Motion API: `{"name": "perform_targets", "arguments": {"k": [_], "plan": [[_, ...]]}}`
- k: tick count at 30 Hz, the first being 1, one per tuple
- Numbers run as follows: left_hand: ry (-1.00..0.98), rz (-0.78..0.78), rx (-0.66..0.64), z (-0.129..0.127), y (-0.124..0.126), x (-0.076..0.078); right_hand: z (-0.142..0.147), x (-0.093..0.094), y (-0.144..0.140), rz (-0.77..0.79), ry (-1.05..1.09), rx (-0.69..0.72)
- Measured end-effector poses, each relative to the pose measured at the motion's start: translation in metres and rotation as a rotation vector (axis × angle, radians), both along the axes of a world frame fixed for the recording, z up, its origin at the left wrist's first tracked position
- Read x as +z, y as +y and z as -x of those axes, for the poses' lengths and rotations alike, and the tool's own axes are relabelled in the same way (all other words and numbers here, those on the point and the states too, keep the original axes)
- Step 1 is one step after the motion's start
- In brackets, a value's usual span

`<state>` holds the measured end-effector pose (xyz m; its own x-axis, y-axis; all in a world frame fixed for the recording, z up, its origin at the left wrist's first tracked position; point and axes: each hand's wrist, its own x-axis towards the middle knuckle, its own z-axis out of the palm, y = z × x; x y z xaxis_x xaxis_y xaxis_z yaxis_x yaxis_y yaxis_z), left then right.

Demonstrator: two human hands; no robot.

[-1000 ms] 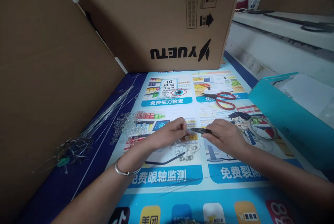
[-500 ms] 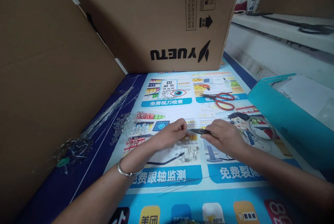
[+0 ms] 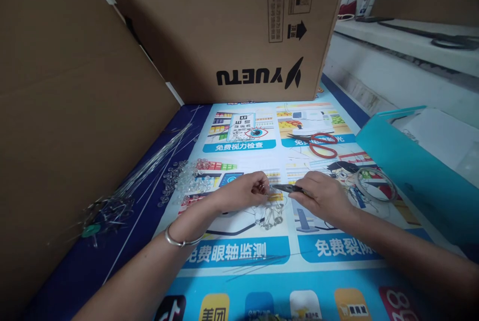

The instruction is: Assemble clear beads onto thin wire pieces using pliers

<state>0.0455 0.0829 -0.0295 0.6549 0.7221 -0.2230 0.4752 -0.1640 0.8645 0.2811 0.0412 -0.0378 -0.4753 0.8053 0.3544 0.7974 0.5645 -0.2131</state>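
Just left of the pliers (image 3: 286,188), the left hand (image 3: 247,192) has loosened its curl, seemingly regripping; whether its fingers pinch anything, I cannot tell. The beadwork (image 3: 272,216), just below the pliers, has shifted. The right hand (image 3: 322,192) has fingers clamped round the pliers. Well right of them, the box (image 3: 406,164) holds white paper (image 3: 445,134).

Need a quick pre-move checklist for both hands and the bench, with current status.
1. Pliers held in the right-hand grip: ok.
2. Left-hand grip secure on the piece: cannot tell; its fingers are by the pliers' tip, detail too small.
3. Pliers' jaws closed on wire: cannot tell.
4. Scissors away from both hands: ok, farther back.
5. Bead pile apart from the pliers: ok, left of them.
6. Thin strands tidied: not ok, loose in front.
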Motion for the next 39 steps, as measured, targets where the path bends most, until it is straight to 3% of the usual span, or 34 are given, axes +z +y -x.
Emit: {"name": "perform_targets", "arguments": {"k": [16,24,30,39], "plan": [[-0.067,-0.195,0.261,-0.008,-0.003,-0.016,0.001,-0.005,0.001,-0.004,0.039,-0.013],[-0.050,-0.141,0.195,-0.008,-0.002,-0.020,0.001,-0.005,0.002,-0.019,0.053,-0.025],[-0.051,-0.207,0.208,-0.010,-0.003,-0.022,0.000,-0.009,0.005,-0.028,0.062,-0.027],[-0.069,-0.169,0.167,-0.010,-0.003,-0.013,-0.001,-0.009,0.003,-0.015,0.053,-0.035]]}}
